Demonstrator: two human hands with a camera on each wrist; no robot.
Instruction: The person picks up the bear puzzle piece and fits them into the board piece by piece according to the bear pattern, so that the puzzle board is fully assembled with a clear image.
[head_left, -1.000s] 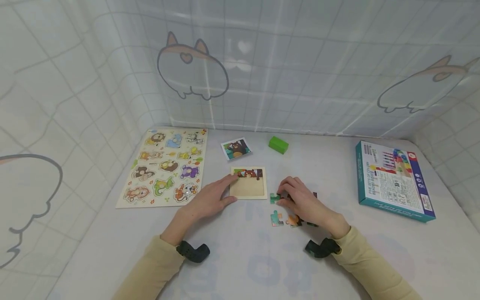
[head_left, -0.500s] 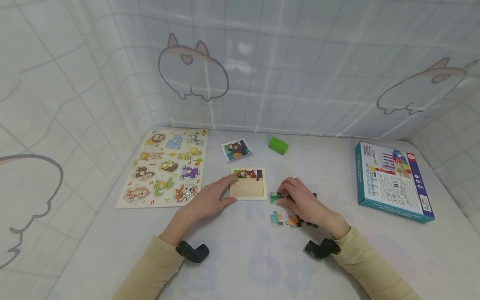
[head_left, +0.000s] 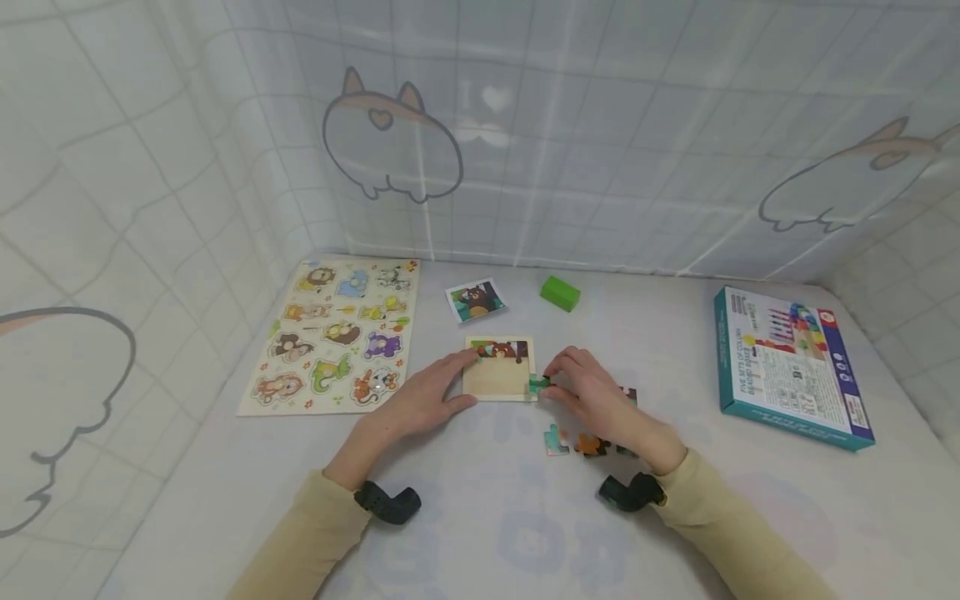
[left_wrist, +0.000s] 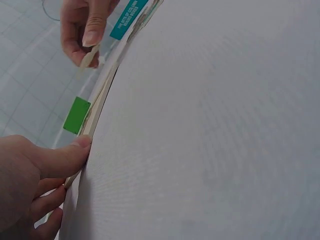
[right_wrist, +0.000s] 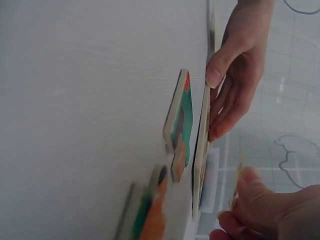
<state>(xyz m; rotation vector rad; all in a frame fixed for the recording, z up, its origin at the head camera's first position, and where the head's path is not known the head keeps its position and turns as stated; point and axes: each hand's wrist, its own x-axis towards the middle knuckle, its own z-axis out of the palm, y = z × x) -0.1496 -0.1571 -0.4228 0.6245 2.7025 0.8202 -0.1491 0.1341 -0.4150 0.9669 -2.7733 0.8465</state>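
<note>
At the wooden tray point(head_left: 495, 380), left hand point(head_left: 426, 393) loosely spread against its edge, right hand point(head_left: 592, 392) pinching a green puzzle piece point(head_left: 536, 383).

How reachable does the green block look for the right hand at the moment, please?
Probably yes: in the head view nothing stands between the right hand and the green block, though its fingers pinch a piece, likely to be put down first.

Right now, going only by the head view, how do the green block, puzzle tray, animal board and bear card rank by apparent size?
Largest to smallest:
1. Animal board
2. Puzzle tray
3. Bear card
4. Green block
No two look alike here.
</note>
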